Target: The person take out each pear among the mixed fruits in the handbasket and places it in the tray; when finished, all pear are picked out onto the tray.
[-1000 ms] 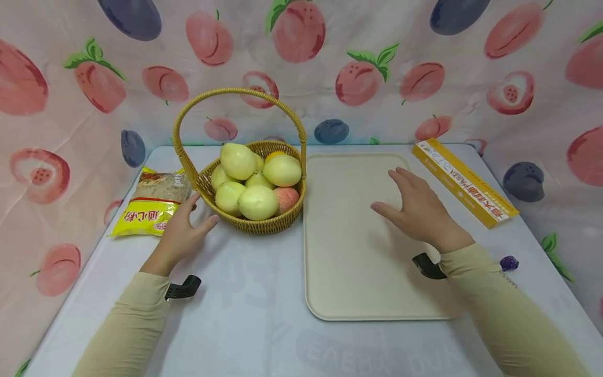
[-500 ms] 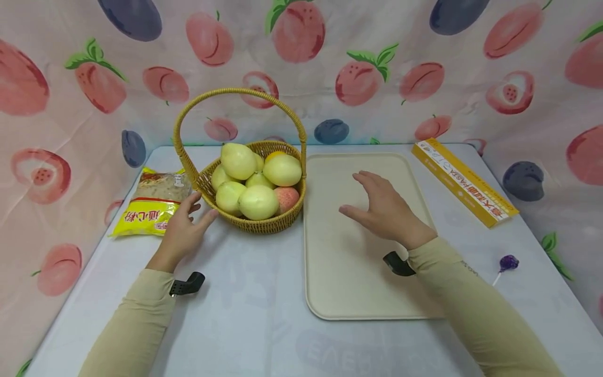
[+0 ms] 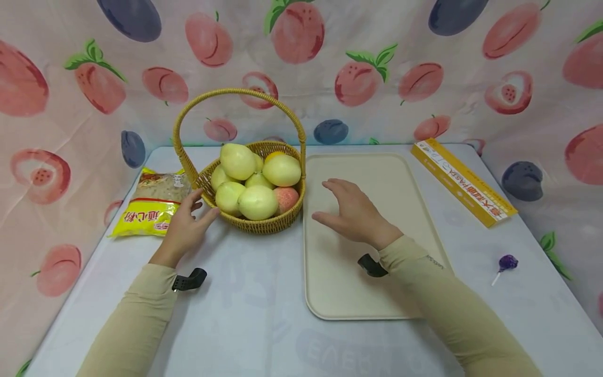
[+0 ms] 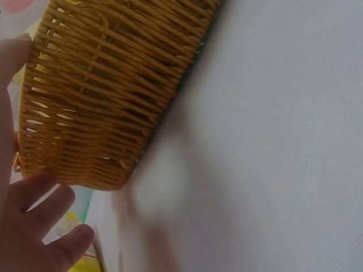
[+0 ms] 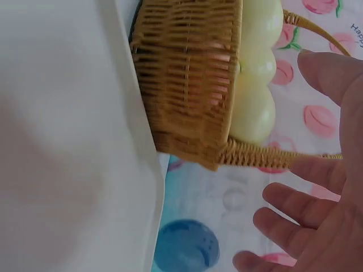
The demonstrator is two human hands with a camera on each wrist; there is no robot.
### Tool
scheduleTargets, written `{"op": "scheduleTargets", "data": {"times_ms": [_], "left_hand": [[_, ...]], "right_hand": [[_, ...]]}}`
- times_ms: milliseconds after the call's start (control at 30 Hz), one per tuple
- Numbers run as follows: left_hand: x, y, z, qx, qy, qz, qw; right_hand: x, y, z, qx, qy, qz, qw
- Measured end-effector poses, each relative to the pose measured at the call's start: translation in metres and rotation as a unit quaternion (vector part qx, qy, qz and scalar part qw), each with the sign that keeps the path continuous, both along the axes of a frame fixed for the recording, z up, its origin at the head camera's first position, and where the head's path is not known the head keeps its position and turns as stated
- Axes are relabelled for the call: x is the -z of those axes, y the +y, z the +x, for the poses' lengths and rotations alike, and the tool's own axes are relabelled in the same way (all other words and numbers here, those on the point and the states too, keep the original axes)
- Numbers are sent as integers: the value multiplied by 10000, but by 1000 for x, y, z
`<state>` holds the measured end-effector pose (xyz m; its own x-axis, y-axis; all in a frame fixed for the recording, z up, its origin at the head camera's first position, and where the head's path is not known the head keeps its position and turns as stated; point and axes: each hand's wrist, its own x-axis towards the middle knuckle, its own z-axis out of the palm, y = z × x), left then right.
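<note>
My left hand (image 3: 181, 230) is at the left side of a wicker basket (image 3: 256, 226). In the left wrist view its thumb (image 4: 14, 54) lies by the rim and its fingers (image 4: 54, 207) are spread by the basket's end; firm contact cannot be told. Several pale green-yellow fruits (image 3: 259, 202) fill the basket, with a reddish peach-like fruit (image 3: 286, 199) and a bit of something orange (image 3: 275, 155). Over a beige tray (image 3: 358, 293) hovers my right hand (image 3: 355, 214), fingers apart, holding nothing. In the right wrist view it faces the basket (image 5: 187, 79), apart from it.
Left of the basket lies a yellow-labelled bag of pasta (image 3: 151, 204). A long yellow pasta box (image 3: 464, 180) lies at the back right. A purple lollipop (image 3: 507, 263) rests right of the tray. Fruit-patterned cloth (image 3: 292, 115) hangs behind the table.
My right hand has moved left across the tray toward the basket, uncovering the lollipop. The left hand has shifted only slightly at the basket's side. Basket and fruits look unmoved.
</note>
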<state>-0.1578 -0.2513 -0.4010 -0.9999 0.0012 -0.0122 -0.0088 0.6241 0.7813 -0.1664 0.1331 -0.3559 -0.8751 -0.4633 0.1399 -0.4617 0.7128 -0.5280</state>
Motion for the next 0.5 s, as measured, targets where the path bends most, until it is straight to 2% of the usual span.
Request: {"op": "scheduleTargets", "data": {"times_ms": [300, 500], "left_hand": [[3, 0, -6, -32, -160, 32, 9999], [3, -5, -9, 44, -280, 190, 9994]], "right_hand": [[0, -26, -4, -306, -302, -385, 9983], [1, -46, -8, -604, -273, -587, 9961]]}}
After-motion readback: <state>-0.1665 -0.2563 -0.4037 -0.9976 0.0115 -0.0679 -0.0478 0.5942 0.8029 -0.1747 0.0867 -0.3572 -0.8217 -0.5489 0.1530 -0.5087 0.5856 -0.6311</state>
